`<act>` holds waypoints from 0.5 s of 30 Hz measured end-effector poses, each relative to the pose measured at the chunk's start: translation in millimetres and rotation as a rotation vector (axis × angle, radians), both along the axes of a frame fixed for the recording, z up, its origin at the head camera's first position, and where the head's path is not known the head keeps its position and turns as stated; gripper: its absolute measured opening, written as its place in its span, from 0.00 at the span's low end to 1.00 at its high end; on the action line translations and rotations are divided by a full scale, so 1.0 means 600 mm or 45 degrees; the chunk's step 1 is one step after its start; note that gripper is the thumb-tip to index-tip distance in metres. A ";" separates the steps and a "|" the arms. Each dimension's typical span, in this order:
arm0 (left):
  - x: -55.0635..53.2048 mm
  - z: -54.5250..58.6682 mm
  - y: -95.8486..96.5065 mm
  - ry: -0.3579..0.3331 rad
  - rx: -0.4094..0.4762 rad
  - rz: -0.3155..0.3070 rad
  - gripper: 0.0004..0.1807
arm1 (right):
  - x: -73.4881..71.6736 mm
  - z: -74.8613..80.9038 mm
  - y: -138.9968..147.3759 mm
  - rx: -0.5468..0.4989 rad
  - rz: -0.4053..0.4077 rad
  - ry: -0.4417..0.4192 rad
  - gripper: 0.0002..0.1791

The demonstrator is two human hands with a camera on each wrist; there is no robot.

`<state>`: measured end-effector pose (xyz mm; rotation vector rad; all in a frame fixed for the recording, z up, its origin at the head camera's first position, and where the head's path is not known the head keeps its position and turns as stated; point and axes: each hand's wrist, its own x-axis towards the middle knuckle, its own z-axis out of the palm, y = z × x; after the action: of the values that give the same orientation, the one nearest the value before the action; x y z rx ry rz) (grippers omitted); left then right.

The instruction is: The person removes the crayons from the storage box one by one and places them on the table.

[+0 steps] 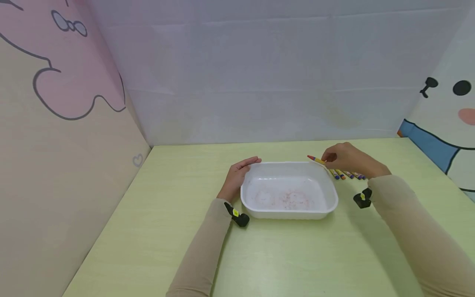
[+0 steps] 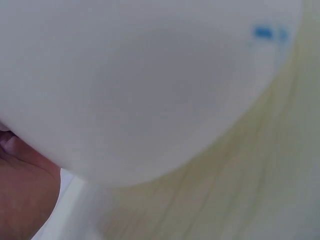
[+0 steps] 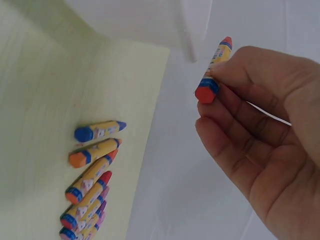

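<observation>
In the right wrist view my right hand (image 3: 265, 125) pinches a red-orange crayon (image 3: 216, 65) with a yellow wrapper between thumb and fingers. The head view puts this right hand (image 1: 345, 157) near the far right corner of a white plastic tray (image 1: 289, 215), the crayon's red tip pointing left. My left hand (image 1: 234, 178) lies along the tray's left side, its fingers extended over the far left corner. Close up, the left wrist view is mostly filled by the tray's blurred white wall (image 2: 150, 100), with part of the left hand (image 2: 25, 190) at the lower left.
Several more crayons (image 3: 90, 185) in yellow wrappers lie in a row on the pale yellow-green table (image 1: 167, 247), right of the tray. Reddish smudges mark the tray's floor. A white wall (image 1: 259, 82) borders the table's far edge, with cartoon-printed panels at both sides.
</observation>
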<state>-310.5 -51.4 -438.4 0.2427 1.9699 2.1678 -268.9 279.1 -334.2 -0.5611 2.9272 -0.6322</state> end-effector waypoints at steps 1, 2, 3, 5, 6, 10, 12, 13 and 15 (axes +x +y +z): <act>0.000 0.000 0.000 -0.003 0.001 0.001 0.19 | 0.000 -0.003 0.008 -0.004 -0.012 0.003 0.10; 0.000 0.000 0.000 -0.006 0.002 0.001 0.19 | -0.001 -0.006 0.015 0.002 -0.021 0.009 0.10; 0.001 -0.001 -0.001 -0.008 0.004 -0.001 0.19 | -0.002 -0.009 0.022 0.008 -0.032 0.013 0.11; 0.001 -0.001 -0.001 -0.011 0.008 0.000 0.19 | -0.003 -0.013 0.034 0.012 -0.065 0.005 0.12; 0.001 -0.001 -0.001 -0.009 0.006 0.001 0.19 | -0.002 -0.015 0.041 0.016 -0.085 -0.004 0.12; 0.002 -0.001 -0.001 -0.008 0.008 -0.002 0.19 | -0.002 -0.024 0.068 0.046 -0.147 -0.040 0.14; 0.003 -0.001 -0.002 -0.005 0.002 -0.005 0.18 | -0.002 -0.030 0.084 0.063 -0.170 -0.045 0.14; 0.004 -0.001 -0.002 -0.003 0.000 -0.005 0.18 | -0.003 -0.033 0.092 0.071 -0.181 -0.041 0.14; 0.006 -0.002 -0.001 0.003 0.000 -0.009 0.19 | -0.002 -0.039 0.107 0.083 -0.216 -0.034 0.15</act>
<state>-307.0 -52.2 -439.4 0.2516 1.9671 2.1641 -270.1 343.4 -357.5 -0.2974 2.9789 -0.5535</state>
